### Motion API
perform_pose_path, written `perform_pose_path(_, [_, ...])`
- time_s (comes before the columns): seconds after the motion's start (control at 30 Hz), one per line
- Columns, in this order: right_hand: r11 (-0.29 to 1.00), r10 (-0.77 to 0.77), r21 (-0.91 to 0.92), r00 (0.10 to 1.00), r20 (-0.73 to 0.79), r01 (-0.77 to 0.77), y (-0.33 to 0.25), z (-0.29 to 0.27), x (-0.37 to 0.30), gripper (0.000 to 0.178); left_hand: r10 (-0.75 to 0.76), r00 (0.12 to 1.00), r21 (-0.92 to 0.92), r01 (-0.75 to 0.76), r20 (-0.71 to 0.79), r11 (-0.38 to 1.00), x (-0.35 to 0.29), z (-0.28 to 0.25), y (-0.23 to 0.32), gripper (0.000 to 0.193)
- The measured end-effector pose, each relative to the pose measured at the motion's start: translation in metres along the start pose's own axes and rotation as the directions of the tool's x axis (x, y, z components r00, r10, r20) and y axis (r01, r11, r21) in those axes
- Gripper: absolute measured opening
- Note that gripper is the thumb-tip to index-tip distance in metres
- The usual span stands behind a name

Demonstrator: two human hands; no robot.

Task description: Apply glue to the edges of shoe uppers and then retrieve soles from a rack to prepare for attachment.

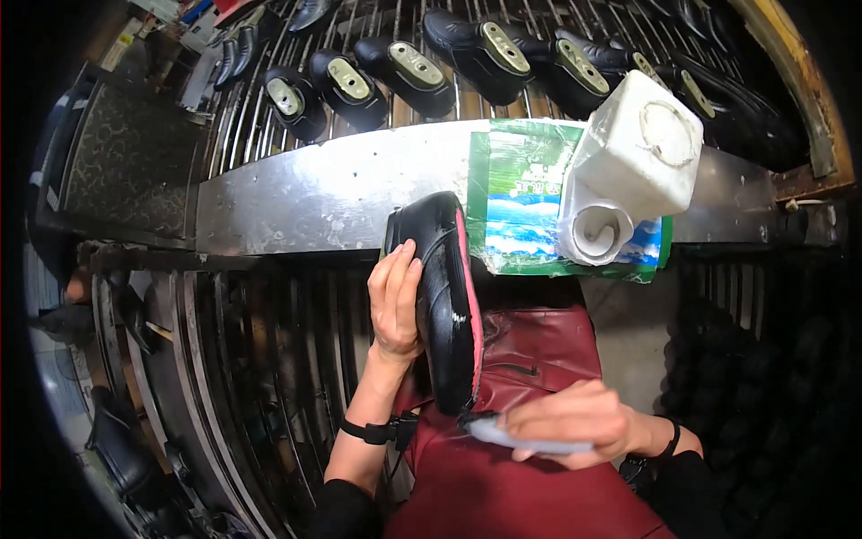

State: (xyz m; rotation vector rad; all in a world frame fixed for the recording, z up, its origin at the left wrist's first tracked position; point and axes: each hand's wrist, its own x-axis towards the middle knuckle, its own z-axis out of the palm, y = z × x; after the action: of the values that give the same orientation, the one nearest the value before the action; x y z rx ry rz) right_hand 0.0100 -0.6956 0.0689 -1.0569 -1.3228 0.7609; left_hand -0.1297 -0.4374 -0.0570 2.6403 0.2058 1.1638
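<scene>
Rack: a slatted metal rack (269, 135) is spread across the top of the view, and black shoes on lasts (409, 76) are laid on it soles up, probably so that they are left to dry.
Surface: a worn metal surface (296, 198) is set just in front of the person, within easy reach of both hands.
Apron: a dark red apron (539, 350) is worn over the lap, under the shoe, likely to catch drips.
Jug: a white plastic jug (633, 157) is tipped on its side on a green and blue sheet (521, 198) at the right of the surface.
Shoe: a black shoe (444, 296) with a pink edge is held upright over the lap, its toe up near the surface and its heel down at the brush.
Left hand: the left hand (395, 301) is laid flat against the shoe's left side, fingers closed round it, so that it is steadied.
Right hand: the right hand (575, 422) is closed on a grey-handled brush (512, 436), whose tip is touching the shoe's lower end.
</scene>
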Motion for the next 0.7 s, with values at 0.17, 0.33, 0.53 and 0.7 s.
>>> perform_pose_path(0.17, [0.917, 0.352, 0.345, 0.814, -0.462, -0.201, 0.015, -0.018, 0.030, 0.012, -0.038, 0.999, 0.032, 0.038, 0.004, 0.999, 0.009, 0.001, 0.007, 0.049])
perform_pose_path(0.33, [0.999, -0.019, 0.037, 0.942, -0.335, 0.033, 0.012, -0.021, 0.041, 0.013, -0.087, 0.996, 0.033, 0.086, 0.029, 0.996, 0.029, -0.001, 0.010, 0.060])
perform_pose_path(0.53, [0.975, -0.135, -0.186, 0.988, -0.077, 0.119, -0.023, -0.044, 0.077, 0.023, -0.157, 0.983, 0.014, 0.156, 0.091, 0.988, 0.066, -0.014, 0.003, 0.071])
perform_pose_path(0.7, [0.935, -0.201, -0.304, 0.979, -0.032, 0.182, -0.028, -0.064, 0.114, 0.023, -0.274, 0.931, -0.088, 0.303, 0.242, 0.949, 0.110, -0.036, -0.006, 0.076])
